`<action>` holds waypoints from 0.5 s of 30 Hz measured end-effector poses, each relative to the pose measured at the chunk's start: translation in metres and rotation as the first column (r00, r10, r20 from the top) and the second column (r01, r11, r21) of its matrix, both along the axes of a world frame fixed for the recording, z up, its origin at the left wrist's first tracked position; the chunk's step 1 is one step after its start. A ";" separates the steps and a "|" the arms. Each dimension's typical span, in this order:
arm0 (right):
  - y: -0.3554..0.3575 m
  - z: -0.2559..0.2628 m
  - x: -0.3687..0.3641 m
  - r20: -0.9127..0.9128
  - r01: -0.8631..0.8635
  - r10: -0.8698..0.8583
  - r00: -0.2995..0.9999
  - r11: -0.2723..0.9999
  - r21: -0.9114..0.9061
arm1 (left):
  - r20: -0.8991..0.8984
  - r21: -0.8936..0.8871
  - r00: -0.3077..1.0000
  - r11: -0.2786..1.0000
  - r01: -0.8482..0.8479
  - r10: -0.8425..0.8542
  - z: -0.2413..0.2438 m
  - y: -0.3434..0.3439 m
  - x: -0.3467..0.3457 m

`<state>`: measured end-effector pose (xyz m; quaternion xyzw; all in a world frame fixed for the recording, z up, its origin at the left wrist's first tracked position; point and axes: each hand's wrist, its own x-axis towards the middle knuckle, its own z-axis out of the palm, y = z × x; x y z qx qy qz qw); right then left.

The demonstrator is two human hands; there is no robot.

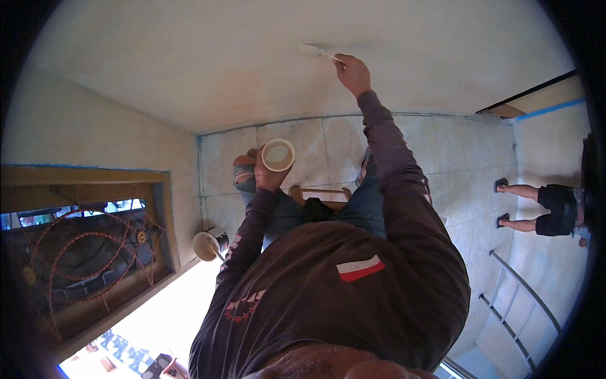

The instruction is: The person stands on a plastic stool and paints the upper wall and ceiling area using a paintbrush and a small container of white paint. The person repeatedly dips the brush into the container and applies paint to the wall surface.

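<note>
My right hand (353, 75) grips the thin handle of a paintbrush (313, 50). Its bristle end points left, at the pale wall (227, 61); whether the bristles touch the wall I cannot tell. Lower and to the left, my left hand (271, 176) holds a round white tub (278, 155) with a pale liquid inside. The tub is in front of my left knee, above the tiled floor (303, 137). Between my legs, part of a wooden stool or seat frame (326, 192) shows.
A paint bucket (208, 245) with a stick or handle in it stands by my left side. Beyond it is a wood-framed window (163, 213) with a scrolled metal grille. To the right stand another person (556, 208) and a metal ladder (516, 284). Blue tape (549, 109) edges some trim.
</note>
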<state>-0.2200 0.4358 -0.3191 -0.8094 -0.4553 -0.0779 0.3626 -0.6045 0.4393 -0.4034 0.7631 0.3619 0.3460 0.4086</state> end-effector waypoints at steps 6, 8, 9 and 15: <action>-0.069 -0.003 0.063 0.104 0.139 -0.140 0.985 0.990 0.017 | 0.000 -0.006 0.999 0.999 0.036 -0.036 0.012 0.000 0.003; -0.094 -0.005 0.079 0.112 0.233 -0.229 0.967 0.972 -0.023 | -0.098 -0.018 0.995 1.000 0.020 -0.022 0.021 -0.001 0.004; -0.103 -0.002 0.080 0.071 0.271 -0.266 0.961 0.960 -0.074 | -0.150 -0.022 0.989 1.000 0.005 -0.008 0.024 -0.002 0.003; -0.159 -0.026 0.072 0.047 0.479 -0.486 0.873 0.871 0.103 | -0.092 0.026 0.996 1.000 -0.015 0.017 -0.010 0.006 0.000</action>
